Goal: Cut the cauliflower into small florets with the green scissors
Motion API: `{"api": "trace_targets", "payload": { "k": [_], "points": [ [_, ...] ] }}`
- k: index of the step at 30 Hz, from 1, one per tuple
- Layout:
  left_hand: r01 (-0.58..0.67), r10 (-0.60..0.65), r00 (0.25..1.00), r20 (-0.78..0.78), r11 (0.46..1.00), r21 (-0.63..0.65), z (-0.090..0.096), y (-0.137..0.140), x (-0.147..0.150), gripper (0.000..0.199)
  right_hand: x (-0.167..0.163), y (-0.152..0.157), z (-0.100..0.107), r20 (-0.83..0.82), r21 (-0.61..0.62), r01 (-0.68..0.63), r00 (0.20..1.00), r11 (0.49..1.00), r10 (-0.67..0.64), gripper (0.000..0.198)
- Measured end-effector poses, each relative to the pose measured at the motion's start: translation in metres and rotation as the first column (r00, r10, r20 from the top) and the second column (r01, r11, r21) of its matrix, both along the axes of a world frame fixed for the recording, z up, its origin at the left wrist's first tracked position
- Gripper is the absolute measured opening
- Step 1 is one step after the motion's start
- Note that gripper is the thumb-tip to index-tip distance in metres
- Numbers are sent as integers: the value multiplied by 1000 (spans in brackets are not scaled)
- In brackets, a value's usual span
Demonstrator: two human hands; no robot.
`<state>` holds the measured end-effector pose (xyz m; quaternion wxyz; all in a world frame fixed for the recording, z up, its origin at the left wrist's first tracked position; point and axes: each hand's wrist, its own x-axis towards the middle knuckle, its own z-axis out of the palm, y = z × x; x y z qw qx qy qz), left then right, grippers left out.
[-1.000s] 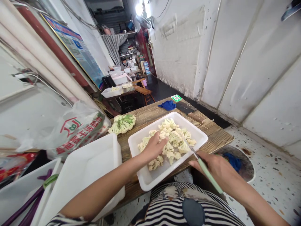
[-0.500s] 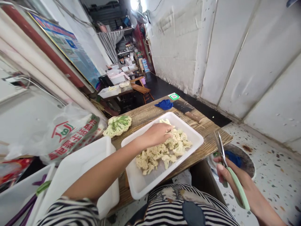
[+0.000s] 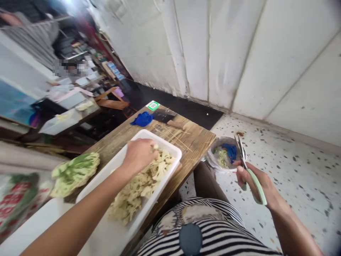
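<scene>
My left hand is over the white tray, its fingers closed on a small cauliflower floret. Cut cauliflower pieces fill much of the tray beneath my hand and forearm. My right hand grips a pair of scissors with pale green handles, held off the table's right side. The scissor blades point up and stand slightly apart. On the table left of the tray lies a larger cauliflower chunk, its green stem side up.
On the wooden table are a cleaver, a blue cloth-like item, a QR code card and thin sticks. A lined waste bin stands on the floor below the scissors. Another table with white containers is behind, left.
The view has swung right, bringing the waste bin's contents into sight. My left hand has closed on a floret at the tray's far part. The scissors stay in my right hand.
</scene>
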<state>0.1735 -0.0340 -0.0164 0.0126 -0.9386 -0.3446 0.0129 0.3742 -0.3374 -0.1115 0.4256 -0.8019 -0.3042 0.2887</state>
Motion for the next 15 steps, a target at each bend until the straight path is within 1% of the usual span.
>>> {"api": "trace_targets", "payload": {
  "k": [2,3,5,7,8,9,10,11,12,13,15],
  "points": [
    [2,-6,998,70,998,62,16,-14,6,21,12,-13,-4,29,-14,105,994,994,-105,49],
    [41,-51,992,117,995,87,21,-22,14,22,17,-19,-6,41,-18,152,988,988,-151,50],
    [164,-191,957,219,977,136,27,-35,40,21,23,-29,-9,65,-23,223,973,975,-221,50],
    [313,-348,890,294,936,162,28,-43,74,20,25,-35,-11,94,-20,257,963,966,-255,49],
    [404,-435,846,310,901,161,28,-45,91,24,24,-36,-10,111,-16,270,957,963,-267,49],
    [446,-480,811,334,877,178,30,-47,104,30,23,-38,-9,125,-11,278,953,960,-275,49],
    [461,-503,787,357,864,200,33,-48,113,31,21,-38,-7,134,-6,282,951,959,-278,48],
    [464,-514,772,373,858,220,37,-49,116,28,19,-39,-5,138,0,281,951,960,-278,47],
    [463,-519,765,380,855,234,43,-49,114,24,17,-39,-3,139,5,277,951,961,-275,46],
    [466,-521,770,369,854,234,49,-48,105,23,15,-39,-2,146,8,269,952,963,-267,45],
    [460,-497,814,301,868,189,59,-42,74,25,13,-41,-4,187,25,237,953,971,-238,42]
  ]
}}
